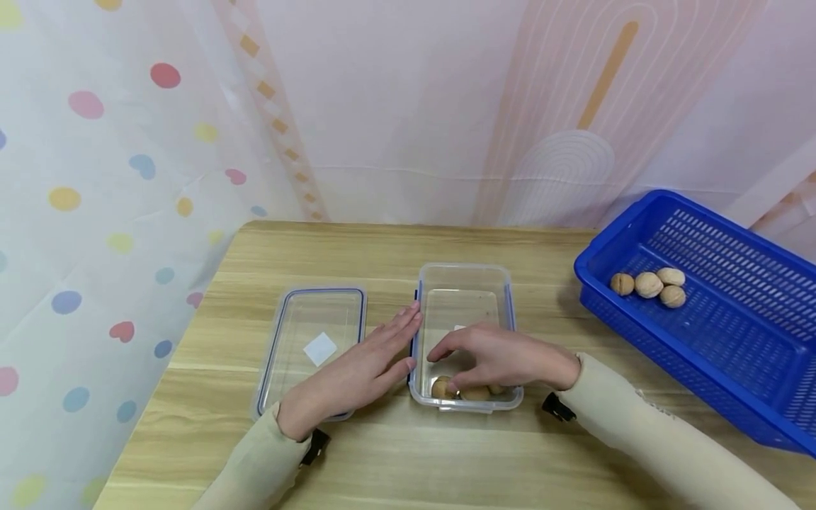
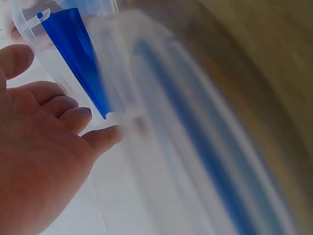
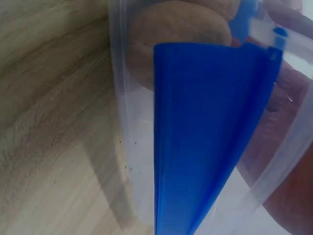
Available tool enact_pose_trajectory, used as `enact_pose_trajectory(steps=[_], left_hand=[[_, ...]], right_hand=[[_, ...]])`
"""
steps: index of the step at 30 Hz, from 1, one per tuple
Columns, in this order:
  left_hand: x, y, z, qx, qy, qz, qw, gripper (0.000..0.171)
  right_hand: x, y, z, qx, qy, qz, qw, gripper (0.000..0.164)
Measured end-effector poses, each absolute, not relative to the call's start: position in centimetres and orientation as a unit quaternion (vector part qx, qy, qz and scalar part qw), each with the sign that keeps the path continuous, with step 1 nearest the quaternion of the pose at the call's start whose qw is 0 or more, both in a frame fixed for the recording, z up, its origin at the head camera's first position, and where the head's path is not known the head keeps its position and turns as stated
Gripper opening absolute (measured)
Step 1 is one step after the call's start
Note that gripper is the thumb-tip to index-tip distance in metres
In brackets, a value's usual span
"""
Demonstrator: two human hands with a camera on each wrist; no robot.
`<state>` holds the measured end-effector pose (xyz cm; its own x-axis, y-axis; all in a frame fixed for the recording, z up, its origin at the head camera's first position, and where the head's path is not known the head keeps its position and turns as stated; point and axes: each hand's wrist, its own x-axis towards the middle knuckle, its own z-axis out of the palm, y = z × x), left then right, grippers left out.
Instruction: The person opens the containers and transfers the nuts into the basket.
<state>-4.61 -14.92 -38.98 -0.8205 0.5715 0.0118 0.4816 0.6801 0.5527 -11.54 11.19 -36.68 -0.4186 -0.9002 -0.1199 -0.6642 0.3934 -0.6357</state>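
Note:
A clear plastic food container (image 1: 462,299) with blue side latches stands uncovered on the table, several walnuts (image 1: 474,394) lying at its near end. My left hand (image 1: 357,372) extends its straight fingers against the container's left side; the left wrist view shows them beside a blue latch (image 2: 76,54). Over the container's right wall reaches my right hand (image 1: 500,354), its thumb and fingers spread apart above the walnuts, the thumb right at one of them. Through the clear wall, the right wrist view shows a large walnut (image 3: 176,29) behind another blue latch (image 3: 205,127).
Left of the container lies its clear lid (image 1: 290,354) with a blue seal and a white square label (image 1: 320,349), partly under my left hand. A blue slotted basket (image 1: 733,340) at the right holds several walnuts (image 1: 649,285). A patterned cloth (image 1: 408,106) hangs behind the table.

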Motion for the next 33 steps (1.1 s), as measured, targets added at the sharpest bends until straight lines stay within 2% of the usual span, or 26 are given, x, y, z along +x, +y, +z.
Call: enact_pose_trajectory(steps=[11,24,33], left_hand=[[-4.4,-14.81,-39.0,0.285,0.913,0.282,0.081,0.063],[-4.39,-14.72,-39.15,0.286,0.913,0.283,0.071,0.063],[-4.44,-14.73,-39.22,0.286,0.913,0.283,0.072,0.064]], right_hand=[[-11.46,10.84,-37.11,-0.483,0.807,-0.211,0.266,0.038],[-11.18,10.59,-37.36,-0.516,0.804,-0.174,0.239,0.033],[-11.24,10.83,-37.5,-0.492,0.807,-0.222,0.242,0.031]])
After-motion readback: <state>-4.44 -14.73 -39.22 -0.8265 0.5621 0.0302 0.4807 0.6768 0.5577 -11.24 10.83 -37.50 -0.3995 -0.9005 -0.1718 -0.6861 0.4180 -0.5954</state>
